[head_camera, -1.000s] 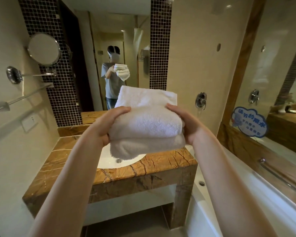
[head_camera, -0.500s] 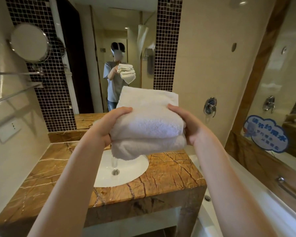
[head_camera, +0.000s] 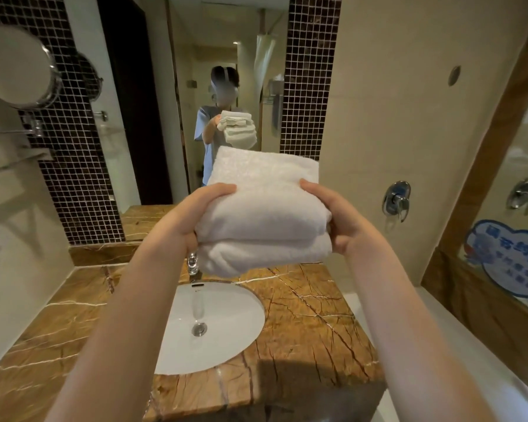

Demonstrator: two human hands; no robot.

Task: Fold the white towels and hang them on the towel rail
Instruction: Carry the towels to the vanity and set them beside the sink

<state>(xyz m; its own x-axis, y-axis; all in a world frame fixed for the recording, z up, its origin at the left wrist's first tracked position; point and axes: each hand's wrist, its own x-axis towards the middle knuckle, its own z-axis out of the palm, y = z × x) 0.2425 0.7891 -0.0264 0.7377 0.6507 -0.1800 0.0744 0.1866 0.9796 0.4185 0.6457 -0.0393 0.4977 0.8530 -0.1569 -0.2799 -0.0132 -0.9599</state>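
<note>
A stack of folded white towels [head_camera: 264, 208] is held up in front of me, above the back of the basin. My left hand [head_camera: 189, 214] grips its left end, thumb on top. My right hand [head_camera: 337, 217] grips the right end in the same way. The stack shows two thick folded layers, one on the other. A rail or glass shelf [head_camera: 16, 162] juts from the left wall, blurred. In the mirror a person holds the same towels.
A brown marble counter [head_camera: 311, 324] with a white oval basin [head_camera: 220, 327] and a chrome tap [head_camera: 192, 263] lies below the towels. A round shaving mirror [head_camera: 16, 65] hangs at upper left. A bathtub edge [head_camera: 457, 345] and a shower valve [head_camera: 396, 201] are on the right.
I have stepped closer to the counter and turned a little left; the basin now lies right below the towels. Both hands keep the same grip on the stack.
</note>
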